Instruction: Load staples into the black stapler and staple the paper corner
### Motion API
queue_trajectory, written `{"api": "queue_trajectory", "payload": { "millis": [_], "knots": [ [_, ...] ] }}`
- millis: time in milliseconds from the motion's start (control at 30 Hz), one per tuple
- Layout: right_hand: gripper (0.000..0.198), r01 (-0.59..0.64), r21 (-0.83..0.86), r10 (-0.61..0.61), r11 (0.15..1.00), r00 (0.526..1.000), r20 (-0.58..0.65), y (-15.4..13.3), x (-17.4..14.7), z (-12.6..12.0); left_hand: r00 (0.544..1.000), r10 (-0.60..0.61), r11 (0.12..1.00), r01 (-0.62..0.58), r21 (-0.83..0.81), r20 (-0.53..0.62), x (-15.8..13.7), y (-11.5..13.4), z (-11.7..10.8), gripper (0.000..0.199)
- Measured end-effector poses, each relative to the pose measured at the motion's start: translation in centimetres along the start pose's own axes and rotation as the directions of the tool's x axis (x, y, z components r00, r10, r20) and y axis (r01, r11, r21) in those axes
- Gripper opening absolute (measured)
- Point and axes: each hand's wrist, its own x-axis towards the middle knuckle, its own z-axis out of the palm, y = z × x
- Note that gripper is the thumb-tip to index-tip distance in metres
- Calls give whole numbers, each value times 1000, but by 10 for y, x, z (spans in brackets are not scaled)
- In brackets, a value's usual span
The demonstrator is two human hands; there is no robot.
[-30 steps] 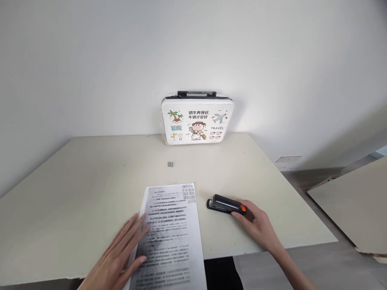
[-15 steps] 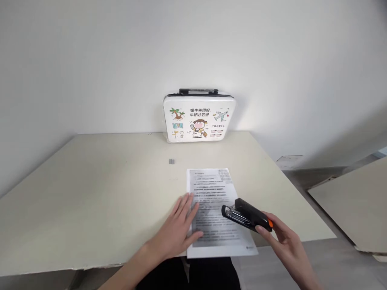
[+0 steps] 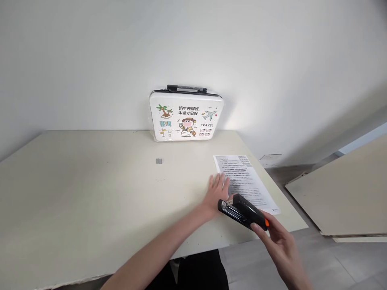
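Observation:
Printed paper (image 3: 242, 177) lies flat near the table's right edge; I cannot tell whether it is one sheet or a stack. On its left edge rests my left hand (image 3: 216, 191), fingers spread and palm down. My right hand (image 3: 276, 235) grips a black stapler (image 3: 243, 211) with an orange part by its rear end. The stapler's jaws are apart and point left, above the table's front edge. From this angle its front end covers part of my left wrist and the lower paper.
A white case (image 3: 187, 117) with cartoon prints and a black handle stands against the wall. Two small grey staple strips (image 3: 159, 161) lie on the cream table (image 3: 90, 193). Beyond the table's right side is another pale board (image 3: 341, 193).
My left hand has slid the paper to the right and away from me, off the front edge. The stapler stays in my right hand, held nearly the same. The view has shifted slightly right.

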Motion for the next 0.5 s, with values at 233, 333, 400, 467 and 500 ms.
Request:
{"api": "queue_trajectory", "payload": {
  "millis": [233,333,400,467,500],
  "knots": [
    [36,108,-57,-98,993,983,158,-21,26,37,981,-163,893,102,-438,-102,-79,-89,-113,46],
    [34,172,-23,-159,985,949,271,-33,42,71,950,-302,828,223,-514,-75,-118,-113,-158,40],
    [34,187,9,-178,982,920,349,-40,52,96,916,-393,776,282,-565,-83,-135,-119,-175,40],
    [36,175,36,-175,984,899,402,-45,62,120,885,-453,726,300,-619,-103,-145,-120,-182,41],
    [36,165,42,-167,985,891,421,-47,66,131,875,-471,709,297,-639,-116,-148,-120,-184,41]
  ]
}}
